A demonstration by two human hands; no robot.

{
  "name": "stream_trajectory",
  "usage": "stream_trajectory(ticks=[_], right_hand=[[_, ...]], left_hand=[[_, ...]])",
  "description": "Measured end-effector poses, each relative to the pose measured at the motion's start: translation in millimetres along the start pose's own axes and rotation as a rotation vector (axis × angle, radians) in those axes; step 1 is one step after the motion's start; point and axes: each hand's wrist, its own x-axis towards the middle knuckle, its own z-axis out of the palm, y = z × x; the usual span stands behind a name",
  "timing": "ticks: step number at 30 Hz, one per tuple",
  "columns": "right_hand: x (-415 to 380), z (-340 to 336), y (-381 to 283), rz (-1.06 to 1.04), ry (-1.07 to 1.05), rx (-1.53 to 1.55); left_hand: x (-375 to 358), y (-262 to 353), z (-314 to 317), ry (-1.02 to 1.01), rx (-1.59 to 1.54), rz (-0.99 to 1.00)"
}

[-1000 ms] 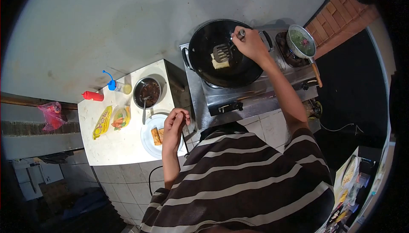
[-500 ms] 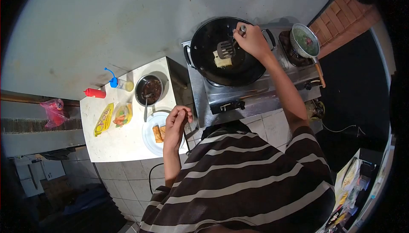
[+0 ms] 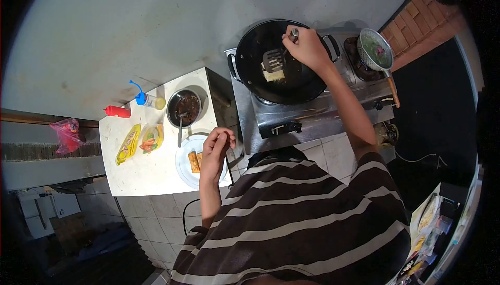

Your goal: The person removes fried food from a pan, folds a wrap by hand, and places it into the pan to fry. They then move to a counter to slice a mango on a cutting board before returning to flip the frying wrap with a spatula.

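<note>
My right hand is closed around the handle of a slotted spatula over a black wok. The spatula's head lies on or just above pale, uncooked-looking rolls at the wok's bottom; how firmly they touch cannot be seen. My left hand hovers, fingers curled with nothing visible in them, above the near side of a white plate. On that plate are browned fried rolls, partly hidden by the hand.
The wok stands on a steel gas stove; a wooden-handled strainer rests at its right. On the white table are a metal pot with dark sauce and a spoon, a red bottle, a blue-capped bottle and a yellow packet.
The spatula's head has shifted slightly left, further over the pale rolls. My left hand stays curled in nearly the same place, and the whole view has moved a little.
</note>
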Motion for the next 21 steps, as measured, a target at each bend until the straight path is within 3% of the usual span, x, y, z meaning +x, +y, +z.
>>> stream_trajectory(ticks=[21], right_hand=[[-4,-5,-15,0.011,0.030,0.079]], left_hand=[[-3,-9,4,0.023,-0.004,0.011]])
